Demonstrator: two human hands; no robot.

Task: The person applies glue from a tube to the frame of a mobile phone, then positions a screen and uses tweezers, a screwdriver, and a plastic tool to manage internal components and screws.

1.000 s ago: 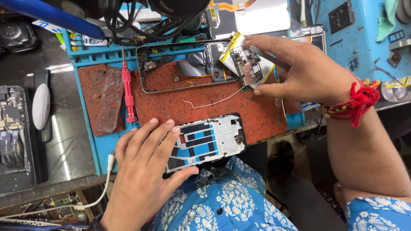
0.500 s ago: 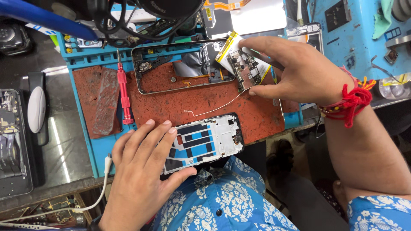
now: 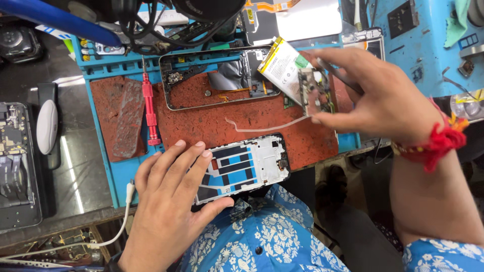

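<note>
My left hand (image 3: 169,201) lies flat on the left end of a phone display frame (image 3: 247,166), white with blue and black patches, at the near edge of the mat. My right hand (image 3: 375,98) holds a small circuit board (image 3: 315,93) upright between thumb and fingers, above the mat's right side. Just behind the board a pale battery (image 3: 280,68) with a yellow edge leans against the open phone housing (image 3: 212,80). A thin white flex strip (image 3: 267,126) curves from the board toward the mat's middle.
A red screwdriver (image 3: 147,108) lies on the worn red-brown mat (image 3: 201,121) set in a blue tray (image 3: 101,70). Another opened phone (image 3: 17,161) and a white oval object (image 3: 46,126) sit left. A white cable (image 3: 123,221) hangs off the near edge.
My right hand has lifted the circuit board slightly up and right, away from the housing. My left hand stays flat on the display frame.
</note>
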